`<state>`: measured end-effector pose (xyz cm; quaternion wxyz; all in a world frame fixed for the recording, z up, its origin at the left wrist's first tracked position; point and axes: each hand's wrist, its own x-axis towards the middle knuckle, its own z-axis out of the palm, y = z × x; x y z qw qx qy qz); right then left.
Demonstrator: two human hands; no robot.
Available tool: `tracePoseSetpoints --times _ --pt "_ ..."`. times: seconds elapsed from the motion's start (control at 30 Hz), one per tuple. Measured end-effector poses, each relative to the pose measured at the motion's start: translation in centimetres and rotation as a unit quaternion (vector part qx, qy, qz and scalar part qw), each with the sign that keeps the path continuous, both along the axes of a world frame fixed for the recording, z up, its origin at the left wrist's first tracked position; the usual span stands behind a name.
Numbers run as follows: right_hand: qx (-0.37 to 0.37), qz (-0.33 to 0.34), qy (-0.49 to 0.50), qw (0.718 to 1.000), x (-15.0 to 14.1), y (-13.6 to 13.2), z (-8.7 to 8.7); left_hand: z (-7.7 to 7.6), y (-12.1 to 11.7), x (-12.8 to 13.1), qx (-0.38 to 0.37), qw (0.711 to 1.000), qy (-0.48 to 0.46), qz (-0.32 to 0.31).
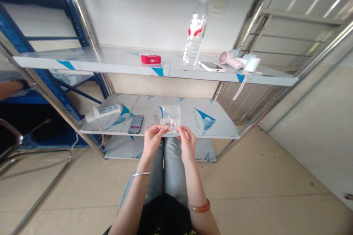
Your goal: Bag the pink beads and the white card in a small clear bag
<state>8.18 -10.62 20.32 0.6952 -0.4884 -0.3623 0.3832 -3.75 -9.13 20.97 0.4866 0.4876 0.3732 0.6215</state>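
Between my fingers is a small clear plastic bag (pixel 171 114), held up above the front edge of the lower shelf. My left hand (pixel 154 137) pinches its near left corner with thumb and forefinger. On the other side, my right hand (pixel 187 139) pinches the near right corner. A whitish patch shows in the bag's lower part, too blurred to name. Just left of my left hand, a dark phone (pixel 135 124) with a partly blurred screen lies on the shelf. More clear film seems to lie between phone and bag.
A white power strip (pixel 103 112) with a cable lies on the lower shelf (pixel 220 121). The upper shelf (pixel 110 60) bears a red case (pixel 150 59), a water bottle (pixel 195 29), a white phone (pixel 211 66) and a pink handheld fan (pixel 231 60). Another person's arm (pixel 12 88) shows at left.
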Motion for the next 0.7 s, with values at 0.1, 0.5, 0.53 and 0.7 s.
tracePoseSetpoints --times 0.1,0.5,0.53,0.7 --pt "0.002 0.029 -0.008 1.0 -0.3 -0.1 0.0 -0.2 0.1 -0.1 -0.001 1.0 0.012 -0.008" --pt "0.023 0.027 -0.033 0.999 0.1 0.2 -1.1 0.3 -0.3 0.9 0.036 0.996 0.049 -0.07" --pt "0.024 0.03 -0.033 0.999 0.0 0.2 -1.0 0.3 -0.3 1.0 0.039 0.995 0.061 -0.065" --pt "0.021 0.034 -0.017 0.999 -0.3 0.0 -0.7 0.1 -0.2 1.0 0.038 0.996 0.07 -0.039"
